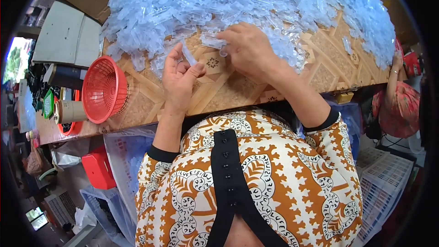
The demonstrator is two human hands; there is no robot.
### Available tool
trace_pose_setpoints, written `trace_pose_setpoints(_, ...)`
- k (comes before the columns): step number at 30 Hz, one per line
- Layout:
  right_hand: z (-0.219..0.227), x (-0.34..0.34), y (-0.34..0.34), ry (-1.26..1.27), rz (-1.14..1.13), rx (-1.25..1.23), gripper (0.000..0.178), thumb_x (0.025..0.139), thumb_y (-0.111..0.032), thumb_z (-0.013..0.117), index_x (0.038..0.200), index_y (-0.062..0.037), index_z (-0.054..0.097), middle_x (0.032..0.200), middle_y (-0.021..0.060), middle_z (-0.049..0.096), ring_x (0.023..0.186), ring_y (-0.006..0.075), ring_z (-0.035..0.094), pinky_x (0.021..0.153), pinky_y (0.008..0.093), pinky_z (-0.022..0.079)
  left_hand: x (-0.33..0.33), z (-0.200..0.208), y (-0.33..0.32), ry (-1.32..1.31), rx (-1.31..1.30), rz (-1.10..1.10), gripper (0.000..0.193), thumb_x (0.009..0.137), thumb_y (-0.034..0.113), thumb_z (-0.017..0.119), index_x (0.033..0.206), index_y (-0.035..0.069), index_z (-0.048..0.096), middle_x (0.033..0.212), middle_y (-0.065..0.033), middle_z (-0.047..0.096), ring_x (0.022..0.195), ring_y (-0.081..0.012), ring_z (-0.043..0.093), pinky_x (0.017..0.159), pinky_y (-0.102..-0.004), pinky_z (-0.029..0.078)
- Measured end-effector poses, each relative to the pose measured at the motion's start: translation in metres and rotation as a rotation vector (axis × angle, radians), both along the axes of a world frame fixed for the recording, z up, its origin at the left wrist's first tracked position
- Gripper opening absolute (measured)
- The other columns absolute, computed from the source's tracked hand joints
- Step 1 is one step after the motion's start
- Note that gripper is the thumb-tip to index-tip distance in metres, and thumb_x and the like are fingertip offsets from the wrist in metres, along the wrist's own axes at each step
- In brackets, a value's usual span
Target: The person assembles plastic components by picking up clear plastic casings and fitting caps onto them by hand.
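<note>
Between the thumb and fingers of my left hand (179, 74) is a small clear plastic piece (188, 55), long and narrow, held upright at a tilt. My right hand (249, 50) is bent over the near edge of the heap, its fingers curled. At its fingertips is another clear plastic piece (222, 52), partly hidden by the fingers. Just beyond lie more flat clear pieces (211, 40). A big heap of bluish clear plastic pieces (196, 0) covers the far part of the patterned table (208, 93).
A red plastic basket (104, 89) leans at the table's left, beside a brown tape roll (68, 111) and a white carton (66, 34). A lone clear piece (347, 45) lies right of the heap. Crates (382, 187) stand below the table; another person's arm (396, 64) shows at far right.
</note>
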State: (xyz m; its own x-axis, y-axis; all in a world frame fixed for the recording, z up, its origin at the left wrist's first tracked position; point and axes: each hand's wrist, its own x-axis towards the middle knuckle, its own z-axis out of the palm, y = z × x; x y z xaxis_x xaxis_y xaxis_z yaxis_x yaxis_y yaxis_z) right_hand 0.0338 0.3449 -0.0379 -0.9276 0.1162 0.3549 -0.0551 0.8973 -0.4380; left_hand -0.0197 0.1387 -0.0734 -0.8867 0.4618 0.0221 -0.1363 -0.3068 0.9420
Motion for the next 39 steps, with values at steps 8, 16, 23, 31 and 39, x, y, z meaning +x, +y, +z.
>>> trace_pose_setpoints(8,0.003,-0.014,-0.019,-0.095,0.012,0.351,0.017,0.078,-0.01,0.072,0.094,-0.0071,0.07,0.09,0.0092,0.069,0.094,0.0291,0.064,0.088,0.0412,0.045,0.006,-0.003,-0.005,0.045,-0.033,-0.087,0.069,0.088,-0.008,0.069,0.148,-0.001,0.035,0.105,-0.0113,0.068,0.098,-0.013,0.066,0.085,-0.0253,0.055)
trace_pose_setpoints(16,-0.002,0.012,-0.044,0.176,0.046,-0.128,0.037,0.081,0.001,0.069,0.118,-0.0051,0.067,0.087,0.008,0.068,0.076,0.0255,0.065,0.074,0.0368,0.052,0.006,-0.004,-0.005,0.09,-0.037,-0.142,0.069,0.088,-0.008,0.069,0.147,-0.001,0.036,0.109,-0.0134,0.068,0.102,-0.0148,0.066,0.086,-0.0261,0.056)
trace_pose_setpoints(23,-0.017,0.032,-0.034,-0.073,0.212,-1.094,0.046,0.084,-0.003,0.074,0.129,-0.005,0.065,0.106,0.0049,0.065,0.094,0.0119,0.063,0.079,0.0269,0.053,0.016,0.014,-0.002,-0.151,0.213,-0.219,0.064,0.087,-0.011,0.067,0.144,-0.001,0.04,0.128,-0.0158,0.059,0.114,-0.0198,0.062,0.097,-0.032,0.055)
trace_pose_setpoints(31,0.017,0.05,-0.017,0.077,0.376,-0.704,0.053,0.081,-0.011,0.078,0.132,-0.0072,0.063,0.127,0.0089,0.06,0.115,0.02,0.059,0.094,0.0321,0.049,0.023,0.037,-0.005,-0.136,0.293,-0.318,0.066,0.085,-0.007,0.072,0.144,-0.003,0.042,0.137,-0.0143,0.054,0.121,-0.0196,0.058,0.103,-0.0335,0.051)
trace_pose_setpoints(39,0.031,0.061,-0.02,0.3,0.372,-0.282,0.071,0.075,-0.02,0.081,0.139,-0.0054,0.054,0.136,0.0159,0.059,0.128,0.0362,0.053,0.106,0.0444,0.044,0.038,0.053,0.003,-0.084,0.297,-0.323,0.07,0.086,-0.005,0.073,0.149,-0.002,0.04,0.136,-0.0121,0.055,0.12,-0.0181,0.057,0.103,-0.0325,0.05)
